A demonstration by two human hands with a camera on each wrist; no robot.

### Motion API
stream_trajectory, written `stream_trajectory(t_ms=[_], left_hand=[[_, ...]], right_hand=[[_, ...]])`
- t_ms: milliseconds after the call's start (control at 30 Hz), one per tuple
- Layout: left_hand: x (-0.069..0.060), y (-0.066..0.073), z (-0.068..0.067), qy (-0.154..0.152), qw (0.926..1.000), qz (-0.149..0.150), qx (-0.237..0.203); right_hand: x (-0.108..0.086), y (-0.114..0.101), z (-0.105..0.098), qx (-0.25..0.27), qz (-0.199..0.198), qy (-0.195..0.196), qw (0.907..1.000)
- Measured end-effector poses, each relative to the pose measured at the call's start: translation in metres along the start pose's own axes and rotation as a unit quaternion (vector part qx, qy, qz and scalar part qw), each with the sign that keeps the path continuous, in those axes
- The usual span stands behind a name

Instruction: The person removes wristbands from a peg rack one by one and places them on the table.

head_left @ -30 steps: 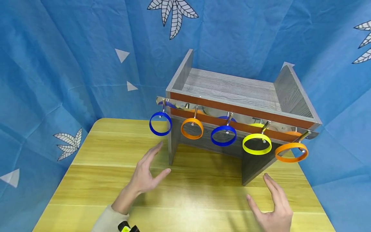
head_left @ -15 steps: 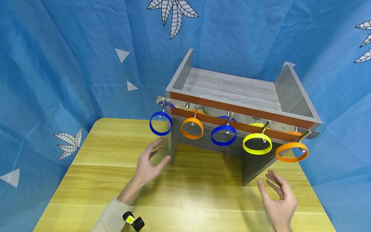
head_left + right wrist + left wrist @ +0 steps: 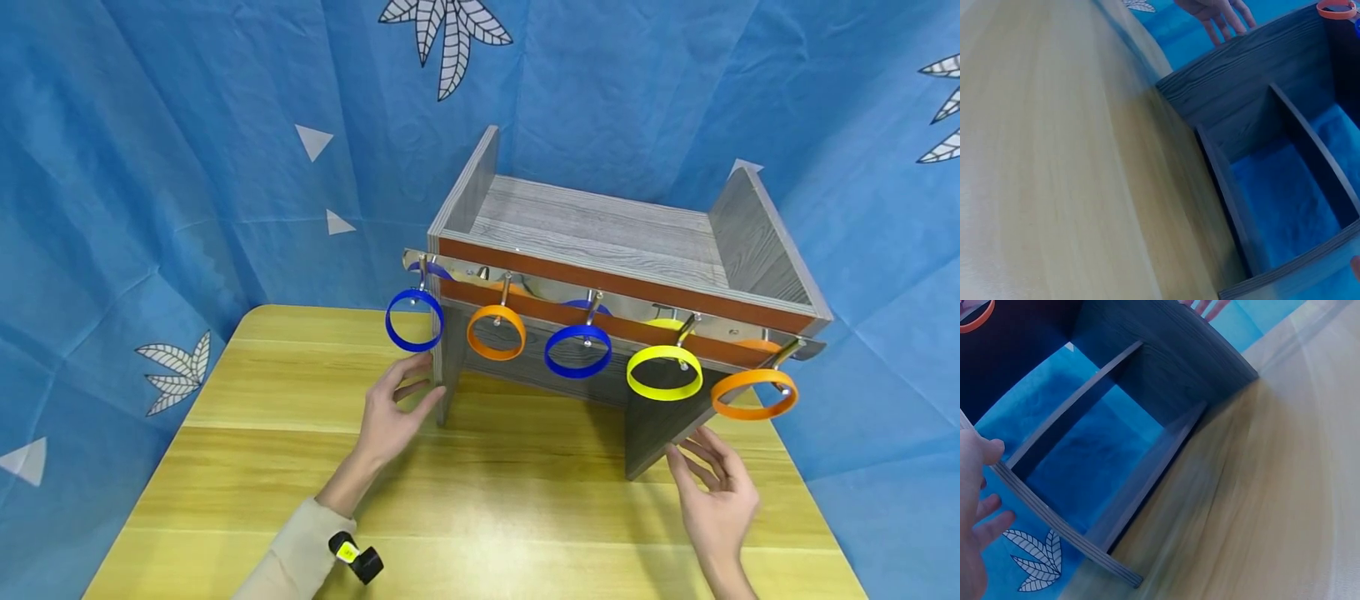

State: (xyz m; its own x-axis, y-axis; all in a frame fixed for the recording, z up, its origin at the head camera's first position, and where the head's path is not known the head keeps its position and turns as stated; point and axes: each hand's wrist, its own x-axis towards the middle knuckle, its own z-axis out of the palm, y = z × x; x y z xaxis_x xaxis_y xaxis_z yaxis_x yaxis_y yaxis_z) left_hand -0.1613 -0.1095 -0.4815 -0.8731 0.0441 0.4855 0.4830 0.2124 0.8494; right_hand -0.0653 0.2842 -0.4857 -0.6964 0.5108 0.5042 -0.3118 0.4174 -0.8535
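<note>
Five coloured rings [image 3: 577, 372] hang before the grey shelf [image 3: 600, 229].

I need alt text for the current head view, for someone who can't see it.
A person's left grip and right grip are at opposite sides of a gray shelf on a table. Five rings line its front, left to right: blue, orange, blue, yellow, orange. A blue curtain hangs behind.

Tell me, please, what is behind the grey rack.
A blue curtain hangs behind the grey rack, also visible through its openings; whatever lies directly behind its solid parts is covered.
</note>
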Motion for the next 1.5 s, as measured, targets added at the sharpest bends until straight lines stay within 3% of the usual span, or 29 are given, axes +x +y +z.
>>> stream_trajectory(t_ms=[433, 700, 900, 1133, 1333, 1500], left_hand=[[0.010, 0.001, 0.005, -0.005, 0.9998, -0.017, 0.005], [0.012, 0.005, 0.008, 0.001, 0.9996, -0.024, 0.016], [0.012, 0.005, 0.010, 0.012, 0.9997, -0.019, 0.007], [0.011, 0.007, 0.013, 0.030, 0.9994, -0.020, -0.001], [0.010, 0.008, 0.015, 0.052, 0.9983, -0.018, -0.020], [0.009, 0.009, 0.017, 0.070, 0.9972, -0.007, -0.027]], right_hand=[[0.005, 0.001, 0.005, 0.010, 0.014, -0.008, 0.9998], [0.009, 0.002, 0.002, 0.107, 0.015, -0.028, 0.9938], [0.009, 0.003, 0.000, 0.124, 0.013, -0.037, 0.9916], [0.009, 0.008, 0.003, 0.179, -0.022, -0.042, 0.9827], [0.007, 0.004, 0.005, 0.111, -0.012, -0.021, 0.9935], [0.006, 0.005, 0.006, 0.127, 0.002, -0.013, 0.9918]])
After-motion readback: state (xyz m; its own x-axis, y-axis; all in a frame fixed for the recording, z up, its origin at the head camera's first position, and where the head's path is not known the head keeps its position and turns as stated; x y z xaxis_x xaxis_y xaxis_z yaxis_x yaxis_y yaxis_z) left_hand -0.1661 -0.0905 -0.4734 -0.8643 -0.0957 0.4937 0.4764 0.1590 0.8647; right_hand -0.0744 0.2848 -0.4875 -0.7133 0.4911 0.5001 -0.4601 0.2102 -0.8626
